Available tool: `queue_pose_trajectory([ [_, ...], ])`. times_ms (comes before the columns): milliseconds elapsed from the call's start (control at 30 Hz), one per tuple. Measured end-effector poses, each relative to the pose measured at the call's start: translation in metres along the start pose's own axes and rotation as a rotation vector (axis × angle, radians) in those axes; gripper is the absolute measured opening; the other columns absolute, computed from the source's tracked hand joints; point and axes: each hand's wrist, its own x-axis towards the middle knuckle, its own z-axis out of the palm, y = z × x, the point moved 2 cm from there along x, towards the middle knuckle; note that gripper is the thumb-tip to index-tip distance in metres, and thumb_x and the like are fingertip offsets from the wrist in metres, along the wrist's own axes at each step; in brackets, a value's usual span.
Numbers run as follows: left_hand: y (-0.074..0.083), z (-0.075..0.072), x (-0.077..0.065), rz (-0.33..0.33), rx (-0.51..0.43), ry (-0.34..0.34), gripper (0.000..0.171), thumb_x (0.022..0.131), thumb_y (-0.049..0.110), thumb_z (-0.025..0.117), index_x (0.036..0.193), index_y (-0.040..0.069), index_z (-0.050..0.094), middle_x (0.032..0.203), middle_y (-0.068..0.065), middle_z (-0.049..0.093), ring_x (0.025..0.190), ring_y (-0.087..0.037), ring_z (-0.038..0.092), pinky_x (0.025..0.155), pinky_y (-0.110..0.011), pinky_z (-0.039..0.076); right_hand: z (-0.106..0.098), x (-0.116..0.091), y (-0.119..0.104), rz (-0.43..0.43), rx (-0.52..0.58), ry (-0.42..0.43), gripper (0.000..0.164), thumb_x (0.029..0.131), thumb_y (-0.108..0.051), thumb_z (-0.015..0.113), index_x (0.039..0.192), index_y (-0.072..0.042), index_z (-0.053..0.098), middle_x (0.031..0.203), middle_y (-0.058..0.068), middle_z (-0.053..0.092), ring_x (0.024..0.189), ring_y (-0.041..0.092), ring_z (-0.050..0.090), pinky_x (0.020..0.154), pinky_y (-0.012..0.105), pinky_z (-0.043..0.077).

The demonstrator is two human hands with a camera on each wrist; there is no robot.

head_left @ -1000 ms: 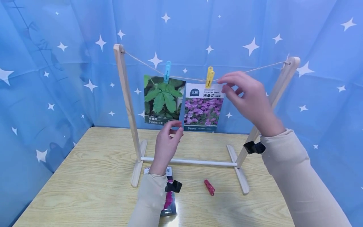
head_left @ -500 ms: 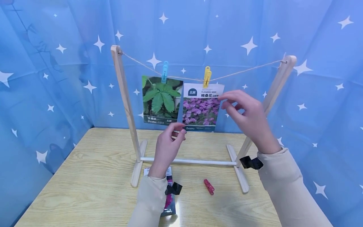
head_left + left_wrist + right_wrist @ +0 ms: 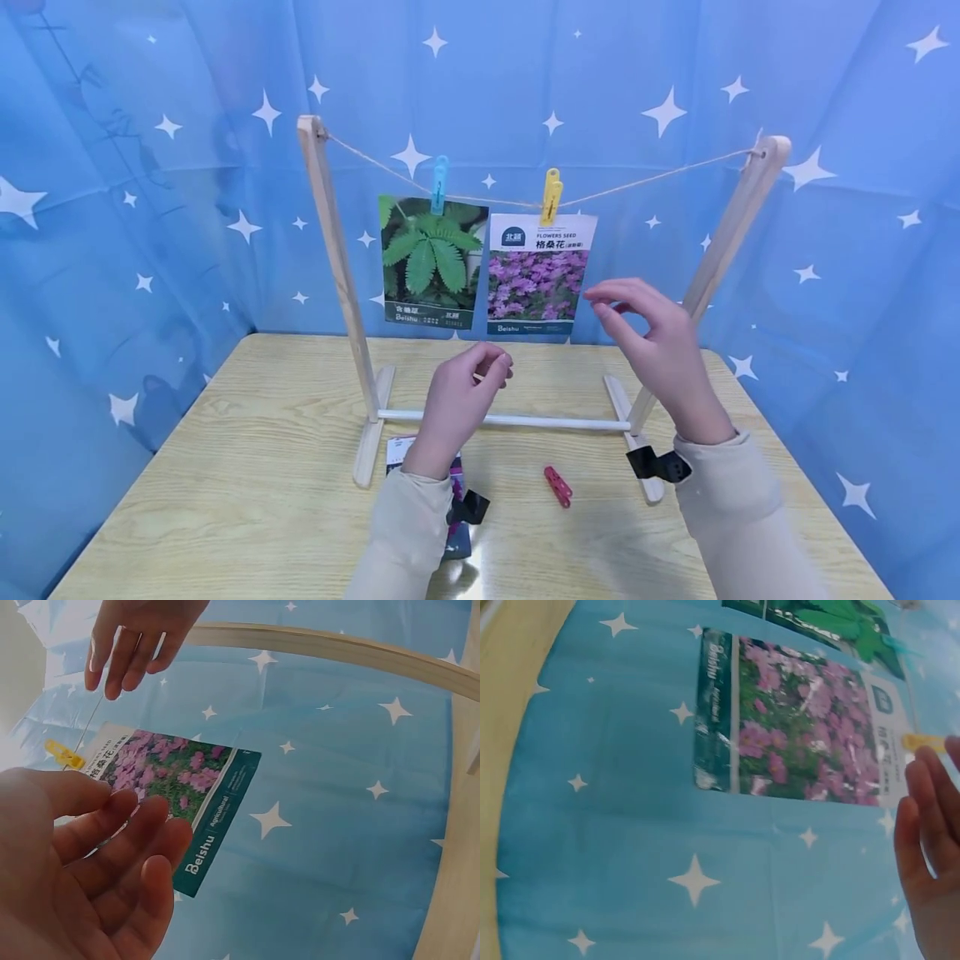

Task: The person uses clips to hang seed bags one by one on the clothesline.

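Observation:
A seed packet with pink-purple flowers [image 3: 537, 279] hangs from a string [image 3: 645, 181] by a yellow clothespin [image 3: 551, 197]. To its left hangs a seed packet with a green leaf [image 3: 433, 262], held on the string by a blue clothespin [image 3: 439, 185]. My left hand [image 3: 463, 396] is just below the two packets, its fingers loosely curled with nothing in them. In the head view my right hand [image 3: 654, 346] is beside the flower packet's lower right corner, fingers relaxed and holding nothing. The left wrist view shows the flower packet [image 3: 176, 776] beyond the fingers.
The string runs between two wooden posts [image 3: 337, 267] joined low down by a white rod [image 3: 555, 423]. On the table [image 3: 247, 500] lies a red clothespin [image 3: 557, 487]. Another packet [image 3: 457, 542] is partly hidden under my left forearm. A blue starry curtain [image 3: 600, 75] surrounds the table.
My right hand has come down from beside the yellow clothespin, away from the packet's top corner. My left hand has dropped slightly and moved right. Both packets stay hanging.

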Motion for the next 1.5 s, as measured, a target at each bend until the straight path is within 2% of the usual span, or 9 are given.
queue_pose_trajectory([
  [167, -0.002, 0.003, -0.005, -0.007, 0.051, -0.053, 0.023, 0.091, 0.043, 0.044, 0.086, 0.027, 0.06, 0.072, 0.016, 0.058, 0.066, -0.001, 0.054, 0.057, -0.023, 0.046, 0.007, -0.013, 0.007, 0.064, 0.024, -0.019, 0.02, 0.089, -0.008, 0.053, 0.107, -0.006, 0.062, 0.107, 0.001, 0.059, 0.092, 0.005, 0.051, 0.076, 0.017, 0.04],
  [333, -0.002, 0.007, -0.011, -0.049, 0.035, -0.108, 0.025, 0.091, 0.044, 0.043, 0.088, 0.026, 0.06, 0.075, 0.013, 0.06, 0.067, -0.002, 0.055, 0.059, -0.023, 0.046, 0.015, -0.029, 0.016, 0.148, 0.055, -0.047, 0.021, 0.091, -0.011, 0.051, 0.108, -0.005, 0.061, 0.106, 0.001, 0.059, 0.092, 0.004, 0.051, 0.077, 0.016, 0.04],
  [567, -0.009, 0.008, -0.021, -0.102, 0.039, -0.12, 0.025, 0.092, 0.044, 0.043, 0.088, 0.026, 0.06, 0.075, 0.012, 0.061, 0.066, -0.004, 0.056, 0.059, -0.024, 0.045, 0.035, -0.059, 0.062, 0.244, 0.088, -0.076, 0.02, 0.091, -0.027, 0.051, 0.109, -0.031, 0.061, 0.108, -0.015, 0.056, 0.098, 0.007, 0.051, 0.081, 0.018, 0.039],
  [733, -0.018, 0.008, -0.03, -0.196, 0.014, -0.106, 0.026, 0.091, 0.043, 0.044, 0.089, 0.025, 0.061, 0.075, 0.01, 0.062, 0.067, -0.005, 0.058, 0.061, -0.024, 0.047, 0.042, -0.074, 0.07, 0.276, 0.133, -0.093, 0.021, 0.091, -0.023, 0.051, 0.11, -0.024, 0.061, 0.108, -0.01, 0.057, 0.094, 0.007, 0.054, 0.079, 0.016, 0.041],
  [833, -0.024, 0.008, -0.035, -0.242, -0.005, -0.102, 0.027, 0.091, 0.044, 0.044, 0.09, 0.024, 0.062, 0.074, 0.01, 0.062, 0.067, -0.006, 0.059, 0.063, -0.025, 0.047, 0.044, -0.081, 0.068, 0.297, 0.167, -0.092, 0.021, 0.091, -0.019, 0.052, 0.11, -0.018, 0.061, 0.106, -0.005, 0.058, 0.091, 0.008, 0.055, 0.076, 0.015, 0.043],
  [1033, -0.038, 0.005, -0.041, -0.28, -0.037, -0.081, 0.023, 0.09, 0.044, 0.045, 0.1, 0.028, 0.058, 0.081, 0.008, 0.063, 0.067, -0.007, 0.06, 0.062, -0.028, 0.047, 0.047, -0.088, 0.053, 0.314, 0.188, -0.076, 0.02, 0.091, -0.014, 0.052, 0.108, -0.007, 0.061, 0.103, 0.005, 0.059, 0.088, 0.016, 0.057, 0.072, 0.017, 0.044],
  [1200, -0.05, 0.001, -0.045, -0.305, -0.068, -0.069, 0.024, 0.091, 0.043, 0.046, 0.108, 0.029, 0.055, 0.088, 0.004, 0.064, 0.068, -0.012, 0.062, 0.061, -0.03, 0.047, 0.052, -0.096, 0.054, 0.361, 0.218, -0.084, 0.022, 0.092, -0.015, 0.05, 0.108, -0.005, 0.06, 0.101, 0.003, 0.059, 0.089, 0.02, 0.056, 0.072, 0.018, 0.045],
  [1367, -0.064, -0.005, -0.047, -0.357, -0.072, -0.061, 0.024, 0.09, 0.043, 0.048, 0.105, 0.027, 0.057, 0.086, 0.002, 0.064, 0.071, -0.016, 0.063, 0.057, -0.031, 0.047, 0.058, -0.104, 0.063, 0.428, 0.247, -0.09, 0.023, 0.092, -0.019, 0.049, 0.109, -0.007, 0.059, 0.101, 0.004, 0.058, 0.091, 0.021, 0.056, 0.073, 0.018, 0.045],
  [1500, -0.075, -0.007, -0.048, -0.403, -0.072, -0.04, 0.023, 0.089, 0.043, 0.048, 0.102, 0.027, 0.059, 0.085, 0.002, 0.064, 0.071, -0.015, 0.062, 0.057, -0.031, 0.047, 0.062, -0.11, 0.07, 0.484, 0.258, -0.09, 0.025, 0.093, -0.021, 0.049, 0.11, -0.007, 0.059, 0.101, 0.005, 0.059, 0.092, 0.022, 0.057, 0.073, 0.02, 0.047],
])
